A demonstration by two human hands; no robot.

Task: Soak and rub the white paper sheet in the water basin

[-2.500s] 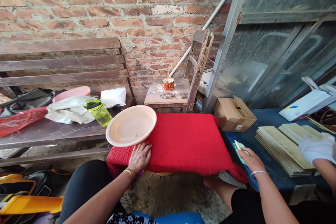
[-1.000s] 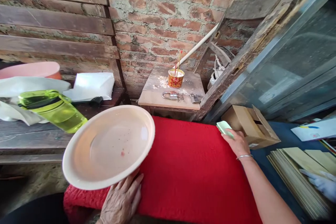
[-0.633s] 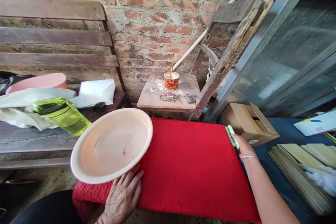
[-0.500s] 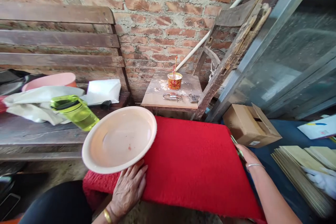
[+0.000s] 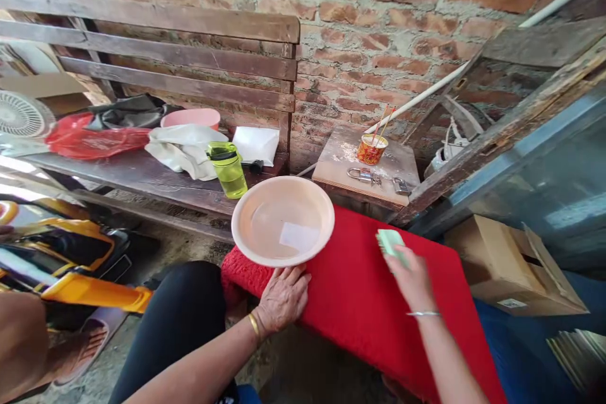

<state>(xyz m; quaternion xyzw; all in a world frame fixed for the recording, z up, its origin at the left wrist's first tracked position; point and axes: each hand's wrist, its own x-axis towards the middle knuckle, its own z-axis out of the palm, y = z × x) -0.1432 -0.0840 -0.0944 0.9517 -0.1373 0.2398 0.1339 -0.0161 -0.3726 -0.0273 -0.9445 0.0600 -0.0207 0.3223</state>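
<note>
My right hand is closed around a pale green scrubbing brush, held over the right part of a red cloth; it is slightly blurred, and I cannot tell whether the brush touches the cloth. My left hand rests on the cloth's front edge with its fingers stretched out, their tips beside the near rim of a pale pink basin. The basin stands on the cloth's left end. Water seems to lie in it, with a bright white patch that may be a reflection.
Behind, a small wooden stand bears a red-gold incense cup and padlocks. A green water bottle stands on the wooden bench. An open cardboard box is at the right. Another person's leg shows at lower left.
My right hand has come from beyond the cloth's right edge to above the cloth, bringing the brush into plain sight. My view has swung left; my left hand stays by the basin.
</note>
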